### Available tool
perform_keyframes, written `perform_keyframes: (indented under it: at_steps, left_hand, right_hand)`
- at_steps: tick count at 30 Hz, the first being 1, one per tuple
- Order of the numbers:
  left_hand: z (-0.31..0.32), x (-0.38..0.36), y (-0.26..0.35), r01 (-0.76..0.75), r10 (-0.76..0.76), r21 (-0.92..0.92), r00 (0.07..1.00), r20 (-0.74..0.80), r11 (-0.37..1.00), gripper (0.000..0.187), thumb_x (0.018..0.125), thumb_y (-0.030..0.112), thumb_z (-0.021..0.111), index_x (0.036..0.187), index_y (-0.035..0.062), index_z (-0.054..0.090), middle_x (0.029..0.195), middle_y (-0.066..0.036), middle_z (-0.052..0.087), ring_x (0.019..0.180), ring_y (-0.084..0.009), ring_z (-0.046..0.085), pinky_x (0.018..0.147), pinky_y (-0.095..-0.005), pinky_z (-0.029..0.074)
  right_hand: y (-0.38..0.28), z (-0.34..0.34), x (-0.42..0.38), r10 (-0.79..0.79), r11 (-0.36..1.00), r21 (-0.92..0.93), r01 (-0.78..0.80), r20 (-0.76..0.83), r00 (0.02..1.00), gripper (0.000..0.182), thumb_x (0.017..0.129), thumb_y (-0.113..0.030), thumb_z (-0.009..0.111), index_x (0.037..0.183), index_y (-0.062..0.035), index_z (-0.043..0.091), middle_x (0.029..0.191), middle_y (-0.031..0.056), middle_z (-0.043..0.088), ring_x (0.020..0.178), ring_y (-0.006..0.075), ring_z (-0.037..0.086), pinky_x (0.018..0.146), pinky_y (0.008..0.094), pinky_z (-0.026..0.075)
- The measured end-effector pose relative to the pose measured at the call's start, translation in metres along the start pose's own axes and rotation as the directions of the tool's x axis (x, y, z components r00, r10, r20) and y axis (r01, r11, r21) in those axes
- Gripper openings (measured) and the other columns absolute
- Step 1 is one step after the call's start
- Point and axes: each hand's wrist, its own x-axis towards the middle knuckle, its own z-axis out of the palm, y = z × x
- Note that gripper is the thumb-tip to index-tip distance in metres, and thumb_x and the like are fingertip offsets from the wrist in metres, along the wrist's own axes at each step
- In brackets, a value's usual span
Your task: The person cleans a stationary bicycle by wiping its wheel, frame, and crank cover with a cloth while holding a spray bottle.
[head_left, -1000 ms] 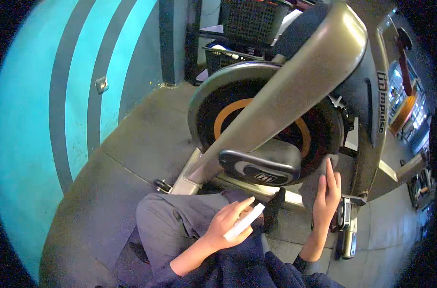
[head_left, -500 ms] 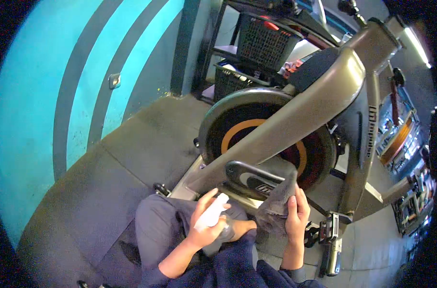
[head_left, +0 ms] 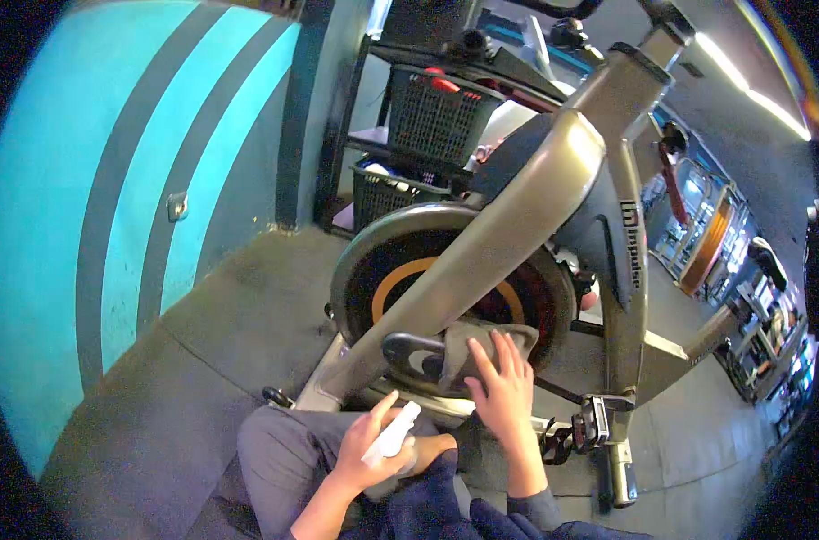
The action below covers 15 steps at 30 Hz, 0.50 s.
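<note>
My left hand (head_left: pixel 362 457) is closed around a small white spray bottle (head_left: pixel 393 436), held tilted above my lap. A grey cloth (head_left: pixel 463 349) lies over the right part of the black crank cover (head_left: pixel 407 349) on a stationary bike. Flat against that cloth rests my right hand (head_left: pixel 506 389), its fingers spread. The cover's left end, with part of a pale curved mark, shows beside the cloth; the rest of it is hidden.
The bike's thick frame tube (head_left: pixel 508 225) slants over its flywheel (head_left: pixel 351 279). A pedal (head_left: pixel 592 423) juts out right of my right hand. Black baskets (head_left: pixel 441 117) stand on a rack behind. A turquoise wall (head_left: pixel 40 207) rises at left.
My right hand has gone from holding the cloth up to pressing it on the crank cover with spread fingers. My left hand still holds the bottle. The view has shifted.
</note>
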Motion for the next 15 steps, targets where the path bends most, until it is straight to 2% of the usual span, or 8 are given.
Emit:
perform_keyframes:
  at_steps: [1,3,6,11,13,15]
  left_hand:
    - [-0.002,0.001,0.001,-0.05,0.05,0.112,0.999,0.005,0.992,0.067,0.076,0.009,0.069,0.135,0.0019,0.04,0.107,-0.013,0.067,0.096,-0.0257,0.066,0.085,-0.0353,0.052]
    - [0.002,-0.002,-0.003,-0.076,0.077,0.147,0.997,0.001,0.986,0.067,0.075,0.009,0.07,0.134,0.0013,0.041,0.107,-0.014,0.067,0.098,-0.0259,0.066,0.087,-0.0357,0.051]
    - [0.014,0.002,-0.005,-0.071,0.057,-0.138,0.993,-0.104,0.988,0.065,0.076,0.002,0.065,0.136,0.0001,0.039,0.109,-0.016,0.065,0.1,-0.0244,0.065,0.09,-0.0353,0.05]
    - [0.011,0.035,0.038,-0.027,0.025,-0.113,0.999,-0.02,0.993,0.07,0.075,-0.002,0.059,0.139,-0.0027,0.032,0.11,-0.016,0.061,0.1,-0.0216,0.063,0.088,-0.0339,0.05]
    - [0.005,0.056,0.067,-0.147,0.145,-0.08,0.989,-0.02,0.986,0.071,0.074,-0.003,0.058,0.14,-0.0031,0.031,0.108,-0.015,0.062,0.096,-0.022,0.063,0.086,-0.0333,0.05]
    - [-0.001,0.075,0.098,-0.182,0.181,-0.099,0.983,-0.018,0.978,0.072,0.074,-0.005,0.057,0.14,-0.0031,0.029,0.104,-0.015,0.062,0.093,-0.022,0.064,0.084,-0.0331,0.051]
  right_hand:
    - [-0.002,0.003,-0.001,0.008,1.0,0.008,-0.008,-0.025,1.0,0.068,0.075,-0.027,0.071,0.138,-0.0251,0.046,0.142,0.0151,0.041,0.131,0.0353,0.038,0.1,0.0482,0.035]
    - [-0.005,0.002,-0.001,0.028,0.999,0.037,-0.026,-0.032,0.999,0.067,0.075,-0.028,0.072,0.138,-0.0227,0.047,0.143,0.0153,0.039,0.132,0.0362,0.036,0.103,0.0479,0.033]
    - [-0.003,0.006,-0.003,0.021,0.999,0.037,-0.018,-0.085,0.996,0.069,0.074,-0.033,0.073,0.137,-0.0223,0.048,0.143,0.0149,0.039,0.132,0.0354,0.037,0.102,0.0482,0.033]
    - [-0.007,0.016,-0.008,0.042,0.999,0.03,-0.039,-0.111,0.993,0.074,0.073,-0.042,0.072,0.139,-0.0234,0.044,0.142,0.0165,0.039,0.134,0.0348,0.033,0.103,0.051,0.027]
    - [-0.004,0.024,-0.009,0.044,0.999,0.023,-0.041,-0.137,0.99,0.076,0.071,-0.045,0.072,0.139,-0.0229,0.045,0.143,0.0165,0.038,0.134,0.0349,0.032,0.102,0.0519,0.026]
    - [-0.005,0.027,-0.009,0.033,0.999,0.013,-0.031,-0.186,0.982,0.078,0.069,-0.045,0.074,0.138,-0.0206,0.046,0.143,0.0176,0.036,0.132,0.036,0.033,0.102,0.0518,0.027]
